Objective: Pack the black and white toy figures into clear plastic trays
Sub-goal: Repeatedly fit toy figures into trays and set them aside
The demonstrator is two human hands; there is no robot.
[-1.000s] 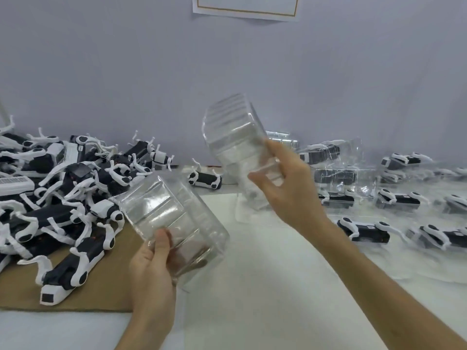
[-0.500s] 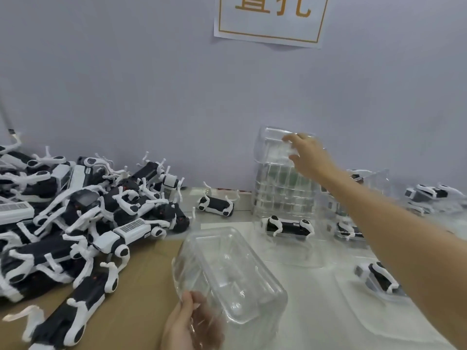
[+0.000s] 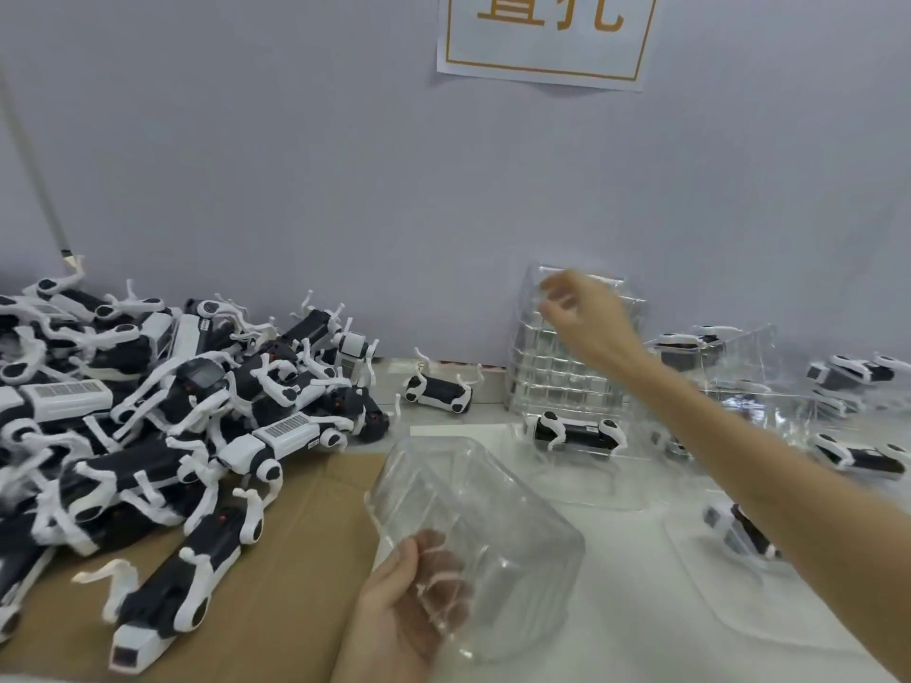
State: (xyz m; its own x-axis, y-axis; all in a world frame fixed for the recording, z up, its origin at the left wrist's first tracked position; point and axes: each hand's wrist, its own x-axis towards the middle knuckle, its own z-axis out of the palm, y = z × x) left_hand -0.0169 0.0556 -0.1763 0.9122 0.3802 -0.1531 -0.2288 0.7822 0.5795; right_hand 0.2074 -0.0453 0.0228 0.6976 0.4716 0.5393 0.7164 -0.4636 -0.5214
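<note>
"Plastic, near: the left hand [image 3: 399, 613] pinches a clear moulded plastic tray [image 3: 493, 515], tilted."

"And the toys?"

"Black and white toy figures [image 3: 162, 436] heap left on a brown cardboard sheet [image 3: 305, 559]. Far, the right hand [image 3: 586, 322] blurs at a stack of clear plastic trays [image 3: 557, 382], grip untellable. Best steady the tray, then fetch one figure."

One pile of toy figures [image 3: 162, 426], too tangled to count; one stray figure [image 3: 437, 391]; at least five packed figures [image 3: 577, 432]; one stack of trays [image 3: 562, 372]; one loose tray [image 3: 493, 525]; one sign [image 3: 542, 41].
</note>
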